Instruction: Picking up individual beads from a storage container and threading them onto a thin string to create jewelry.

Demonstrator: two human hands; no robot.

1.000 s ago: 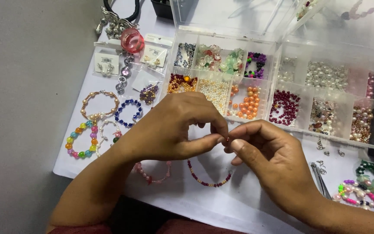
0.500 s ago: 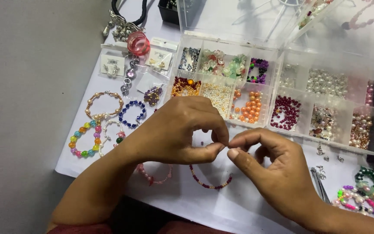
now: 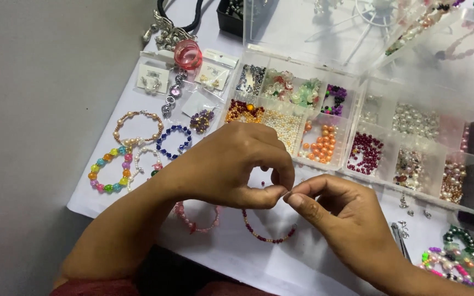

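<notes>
A grey tabletop is seen, overlaid by a white sheet whose far and right parts are cut off by the frame. At two o'clock of the hands a clear compartment box is spread, its raised lid blurred and partly out of view; orange beads, dark red beads and white pearls are sorted in its cells. At nine o'clock of the hands a rainbow bracelet, a pearl bracelet and a blue bracelet are laid flat. A pink bracelet is half hidden under the left wrist.

The left hand is curled, thumb and forefinger pinched narrowly together; the right hand is closed likewise, its fingertips touching those of the left. Whatever is pinched between them is too small and too hidden to be made out; a thread cannot be told.

A dark red bead strand is hung in a curve at six o'clock of the pinch, just below both hands, its upper ends hidden behind the fingers. One loose bead is seen inside the loop of the left hand.
</notes>
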